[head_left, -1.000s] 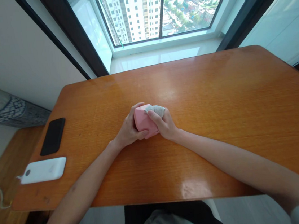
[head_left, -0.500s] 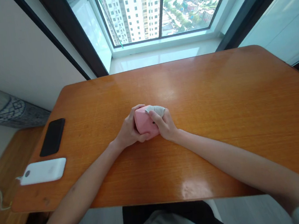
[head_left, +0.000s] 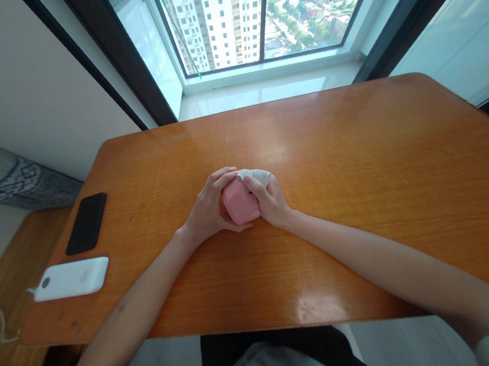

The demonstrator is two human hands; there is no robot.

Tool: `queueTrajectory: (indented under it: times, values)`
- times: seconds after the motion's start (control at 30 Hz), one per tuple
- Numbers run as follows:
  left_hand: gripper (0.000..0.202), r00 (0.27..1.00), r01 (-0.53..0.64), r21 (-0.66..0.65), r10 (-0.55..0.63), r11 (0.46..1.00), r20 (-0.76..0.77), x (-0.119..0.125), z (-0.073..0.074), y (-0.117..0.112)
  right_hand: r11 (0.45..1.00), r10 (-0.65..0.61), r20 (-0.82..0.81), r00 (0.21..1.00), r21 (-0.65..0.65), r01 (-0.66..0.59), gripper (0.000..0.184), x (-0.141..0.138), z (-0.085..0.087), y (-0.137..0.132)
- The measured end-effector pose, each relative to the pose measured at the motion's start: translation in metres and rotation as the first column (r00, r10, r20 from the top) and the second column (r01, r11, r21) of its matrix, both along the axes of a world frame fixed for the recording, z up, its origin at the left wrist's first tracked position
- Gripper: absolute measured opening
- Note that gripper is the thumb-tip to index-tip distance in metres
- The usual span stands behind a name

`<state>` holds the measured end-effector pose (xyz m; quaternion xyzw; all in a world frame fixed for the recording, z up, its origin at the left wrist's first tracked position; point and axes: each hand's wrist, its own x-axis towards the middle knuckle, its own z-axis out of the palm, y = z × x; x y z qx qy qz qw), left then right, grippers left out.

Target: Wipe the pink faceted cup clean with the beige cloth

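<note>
The left hand has curled further over the soft pink cloth bundle with a grey end. It and the right hand both clasp it, midway across the glossy orange wooden table. Far left lie a white slab-shaped power bank, then a flat black phone.

One head-worn camera looks forward and steeply down from the near edge of the table, facing the far window. The left hand and right hand lie close, mid-frame.
</note>
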<state>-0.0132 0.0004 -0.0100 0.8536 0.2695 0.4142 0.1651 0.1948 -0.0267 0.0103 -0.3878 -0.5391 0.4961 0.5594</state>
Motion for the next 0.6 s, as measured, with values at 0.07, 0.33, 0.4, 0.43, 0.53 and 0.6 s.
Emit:
queueTrajectory:
  times: [0.07, 0.33, 0.4, 0.43, 0.53, 0.6]
  values:
    - [0.125, 0.999, 0.002, -0.103, 0.002, 0.995, 0.042, 0.002, 0.001, -0.002, 1.0, -0.004, 0.006, 1.0, 0.025, 0.004, 0.058, 0.001, -0.002, -0.001]
    - [0.111, 0.973, 0.196, -0.386, -0.129, 0.901, 0.193, 0.004, -0.006, -0.001, 0.998, 0.021, 0.12, 0.993, 0.062, -0.029, 0.063, 0.002, -0.004, -0.006]
    - [0.122, 0.973, 0.18, -0.323, -0.121, 0.929, 0.194, 0.002, -0.009, 0.0, 0.999, 0.015, 0.108, 0.994, 0.048, -0.021, 0.064, 0.002, -0.004, -0.006]
    - [0.13, 0.976, 0.167, -0.268, -0.12, 0.949, 0.183, 0.002, -0.01, 0.001, 0.999, 0.013, 0.093, 0.996, 0.039, -0.016, 0.064, 0.002, -0.004, -0.005]
    - [0.143, 0.994, 0.097, -0.083, -0.091, 0.992, 0.068, 0.0, -0.009, 0.003, 1.0, 0.025, 0.024, 0.999, 0.006, -0.025, 0.061, 0.0, -0.003, -0.003]
    - [0.139, 0.998, 0.057, -0.018, -0.057, 0.998, 0.002, 0.0, -0.005, 0.003, 1.0, 0.026, -0.006, 1.0, -0.017, -0.026, 0.059, 0.0, -0.003, -0.002]
